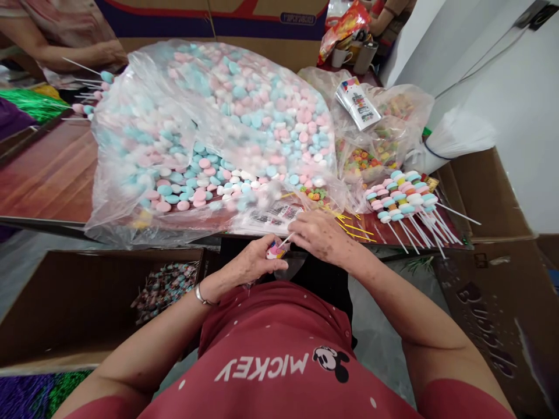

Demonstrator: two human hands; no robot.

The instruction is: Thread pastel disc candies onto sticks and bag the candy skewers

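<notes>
Close to my body, below the table edge, my left hand point(253, 259) is closed on a small clear bag point(276, 251) with a colourful print. My right hand point(321, 237) pinches a thin white stick point(286, 240) that runs down to the bag's mouth. What sits on the stick's other end cannot be made out. Just beyond my hands lie flat printed bags point(273, 218) on the table. Yellow twist ties point(356, 228) are scattered right of my right hand. Farther right is a pile of candy skewers point(402, 198) with white sticks.
A big clear sack point(209, 122) of pastel candies covers much of the table. Bags of ring candies point(367, 160) and a printed bag stack point(358, 103) lie right. Left below, an open carton point(65, 302) holds wrapped skewers point(166, 288). Another person's arm point(78, 55) is at far left.
</notes>
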